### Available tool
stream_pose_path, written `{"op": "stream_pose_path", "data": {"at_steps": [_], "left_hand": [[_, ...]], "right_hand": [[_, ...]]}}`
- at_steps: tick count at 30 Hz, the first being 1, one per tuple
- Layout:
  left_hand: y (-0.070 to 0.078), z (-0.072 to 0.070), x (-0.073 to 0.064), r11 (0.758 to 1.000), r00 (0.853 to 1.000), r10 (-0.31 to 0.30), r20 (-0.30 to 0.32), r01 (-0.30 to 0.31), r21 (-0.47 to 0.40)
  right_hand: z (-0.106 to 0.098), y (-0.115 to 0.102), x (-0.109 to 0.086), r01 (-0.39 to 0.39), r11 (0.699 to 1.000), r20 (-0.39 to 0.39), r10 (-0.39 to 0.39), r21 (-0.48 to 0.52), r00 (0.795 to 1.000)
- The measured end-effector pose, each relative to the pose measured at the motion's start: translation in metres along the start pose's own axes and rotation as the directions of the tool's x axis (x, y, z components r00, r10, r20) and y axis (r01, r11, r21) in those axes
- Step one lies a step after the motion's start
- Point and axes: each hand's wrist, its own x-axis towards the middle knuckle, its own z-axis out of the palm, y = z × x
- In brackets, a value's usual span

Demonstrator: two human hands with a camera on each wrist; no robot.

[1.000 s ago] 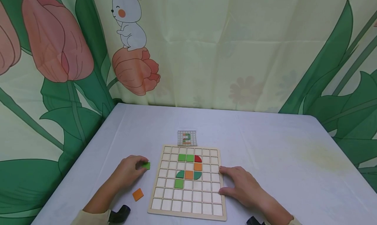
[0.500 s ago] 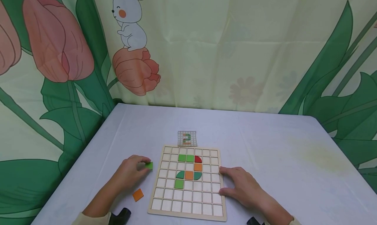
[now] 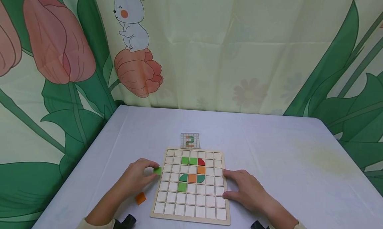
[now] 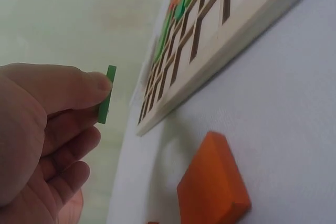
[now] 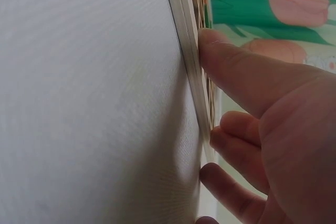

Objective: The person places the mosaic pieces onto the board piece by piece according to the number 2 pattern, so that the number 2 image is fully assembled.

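My left hand (image 3: 137,177) pinches a thin green square tile (image 3: 157,170) between thumb and fingers, at the left edge of the wooden grid board (image 3: 190,219). In the left wrist view the tile (image 4: 107,95) is held edge-on, above the table. Several green, orange and red pieces sit in the board's cells, among them a red quarter-round piece (image 3: 201,161) and an orange square (image 3: 192,178). With thumb and fingers spread, my right hand (image 3: 246,189) touches the board's right edge. Beside the left forearm lies a loose orange square tile (image 3: 140,198), partly covered by it.
Behind the board lies a small pattern card (image 3: 190,141) with a coloured figure on a grid. A white cloth covers the table (image 3: 269,149). A curtain printed with tulips and a rabbit (image 3: 133,19) hangs behind it.
My left hand has moved right with the green tile, from beside the board up to its left edge. The right hand stays at the board's right edge.
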Motion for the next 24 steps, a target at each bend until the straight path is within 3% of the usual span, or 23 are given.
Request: {"op": "stream_pose_path", "data": {"at_steps": [16,24], "left_hand": [[0.020,0.011,0.002,0.999,0.998,0.038,0.045,-0.036,-0.038],[0.025,0.021,0.001,0.996,0.988,0.081,0.132,-0.074,-0.053]], "right_hand": [[0.001,0.002,-0.001,0.029,1.000,-0.005,-0.029,-0.003,1.000],[0.000,0.002,-0.001,0.026,1.000,-0.009,-0.026,-0.009,1.000]]}}
